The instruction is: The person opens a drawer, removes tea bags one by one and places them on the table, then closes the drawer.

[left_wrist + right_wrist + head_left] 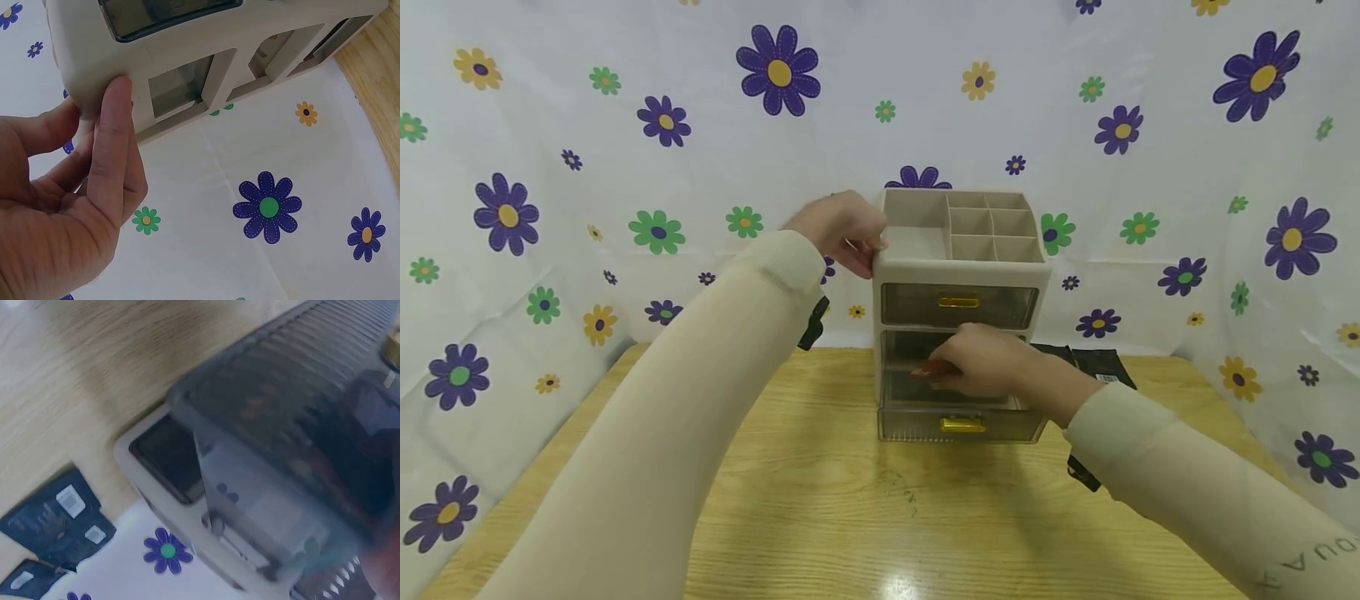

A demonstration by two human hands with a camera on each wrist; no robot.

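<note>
A beige desktop drawer organizer (886,271) stands on the table, with an open divided tray on top and smoky see-through drawers below. My left hand (81,181) holds its upper left corner between thumb and fingers. The top drawer (917,305) is closed. Beneath it, a drawer (910,425) with a gold handle (962,425) is pulled out toward me. Over this drawer is my right hand (988,362), with bent fingers pointing left. Whether the fingertips hold anything cannot be told. The right wrist view shows the drawer (262,406) close up and blurred.
Black packets (56,512) with white labels lie to the right of the organizer, partly behind my right arm in the head view. A white flower-patterned sheet (662,183) hangs behind and at both sides. The tabletop (820,500) is light wood.
</note>
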